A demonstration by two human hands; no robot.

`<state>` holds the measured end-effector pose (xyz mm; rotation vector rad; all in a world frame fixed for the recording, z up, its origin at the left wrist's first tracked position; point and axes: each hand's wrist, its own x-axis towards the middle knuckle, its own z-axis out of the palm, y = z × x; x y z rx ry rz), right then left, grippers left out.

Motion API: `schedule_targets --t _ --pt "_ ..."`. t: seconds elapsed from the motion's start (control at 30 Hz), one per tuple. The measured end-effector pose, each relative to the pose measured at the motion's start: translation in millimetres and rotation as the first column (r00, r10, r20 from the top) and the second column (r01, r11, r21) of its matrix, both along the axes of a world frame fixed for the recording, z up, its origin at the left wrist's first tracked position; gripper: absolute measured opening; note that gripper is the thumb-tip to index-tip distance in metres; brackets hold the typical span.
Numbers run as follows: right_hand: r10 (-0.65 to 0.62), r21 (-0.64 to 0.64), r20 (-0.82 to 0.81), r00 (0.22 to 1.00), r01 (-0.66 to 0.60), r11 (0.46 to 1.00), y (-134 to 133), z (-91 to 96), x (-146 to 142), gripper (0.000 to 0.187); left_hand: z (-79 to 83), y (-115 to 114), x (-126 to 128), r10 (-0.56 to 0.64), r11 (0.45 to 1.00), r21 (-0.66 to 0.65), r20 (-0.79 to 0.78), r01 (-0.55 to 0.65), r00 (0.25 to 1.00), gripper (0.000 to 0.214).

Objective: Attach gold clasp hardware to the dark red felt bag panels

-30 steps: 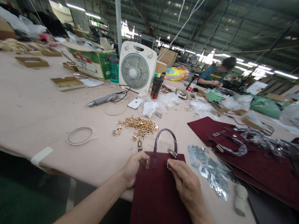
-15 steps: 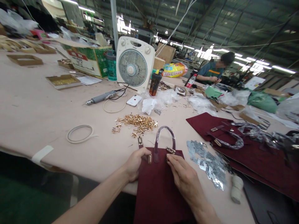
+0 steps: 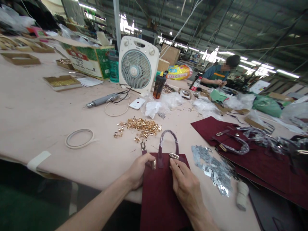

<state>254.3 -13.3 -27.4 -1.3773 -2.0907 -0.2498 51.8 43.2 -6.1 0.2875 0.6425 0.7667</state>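
A maroon handbag panel (image 3: 161, 192) lies at the table's front edge and hangs toward me. It carries an arched handle (image 3: 169, 132) in clear plastic wrap. My left hand (image 3: 139, 170) grips the panel's left edge, thumb on top beside a gold oblong bag fitting (image 3: 154, 164). Another gold fitting sits on a strap end (image 3: 143, 146) above that hand. At the handle's right foot is a third gold fitting (image 3: 174, 156). Just below it, the fingertips of my right hand (image 3: 186, 181) are pinched together; what they hold is mostly hidden.
Loose gold fittings (image 3: 141, 127) lie beyond the bag, and flat silver plates (image 3: 211, 166) to its right. More maroon bag pieces (image 3: 240, 144) are stacked farther right. An electric screwdriver (image 3: 102, 101), a phone (image 3: 137, 103) and a fan (image 3: 137, 64) stand behind. A co-worker (image 3: 218, 72) is across the table.
My right fingertips have shifted slightly up and left, closer to the fitting at the handle's right foot. My left hand keeps its grip on the panel edge. The view has moved a little.
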Motion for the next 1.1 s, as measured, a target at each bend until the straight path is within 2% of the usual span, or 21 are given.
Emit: schedule_targets --t 0.1,0.2,0.57,0.9,1.1 --pt "0.055 -0.025 -0.042 0.998 -0.056 0.998 0 -2.1 6 0.054 0.0 0 1 -0.039 0.998 0.04 -0.028 0.04 0.999 0.02" --pt "0.112 -0.076 -0.114 0.987 -0.121 0.99 2 2.1 12 0.053 0.7 0 2 -0.027 0.997 0.077 -0.063 0.032 0.998 0.023" --pt "0.094 -0.158 -0.105 0.99 -0.11 0.981 6 26.1 12 0.035 3.2 1 5 0.025 0.992 0.127 -0.064 -0.017 0.998 0.028" --pt "0.052 -0.111 -0.049 0.997 -0.058 0.992 3 15.5 5 0.033 2.0 -2 6 0.071 0.977 0.206 -0.115 -0.046 0.991 0.03" --pt "0.057 -0.111 -0.037 0.998 -0.061 0.992 4 17.0 4 0.029 7.6 -2 6 0.057 0.972 0.232 -0.107 -0.031 0.993 0.028"
